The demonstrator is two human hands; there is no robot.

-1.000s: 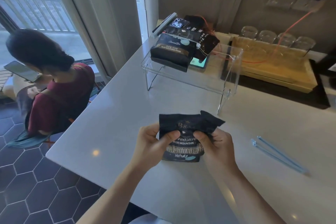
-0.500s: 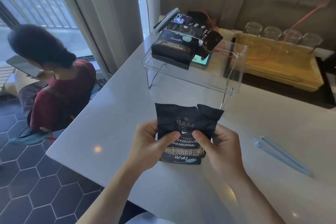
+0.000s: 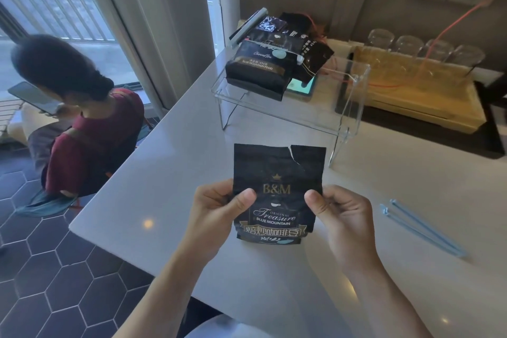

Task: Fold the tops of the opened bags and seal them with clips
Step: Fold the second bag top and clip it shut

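Black foil, creased and glossy, makes up the coffee bag point(image 3: 278, 195) held upright just above the desk point(image 3: 175, 181) near its six o'clock edge, printed face toward the holder so the top can be judged before folding. Its upper edge stands flat and unfolded, with a tear running down from the rim a little right of centre, which likely explains the careful smoothing. The left hand point(image 3: 216, 217) pinches the bag's left edge, thumb on the front and the other fingers point(image 3: 219, 189) curled behind; the right hand point(image 3: 340, 214) does the same on the right edge, both clamped at mid-height so the loose top is free to bend over. At three o'clock from the bag, within reach of the right hand, two pale blue sealing clips point(image 3: 422, 230) lie side by side on the desk, unused. At twelve o'clock a clear acrylic stand point(image 3: 290, 107) carries other dark bags point(image 3: 258, 68), one apparently already closed with a pale clip; I'd guess those are finished. Further off, at ten o'clock, a seated person point(image 3: 82, 129) in a red top looks at a phone.
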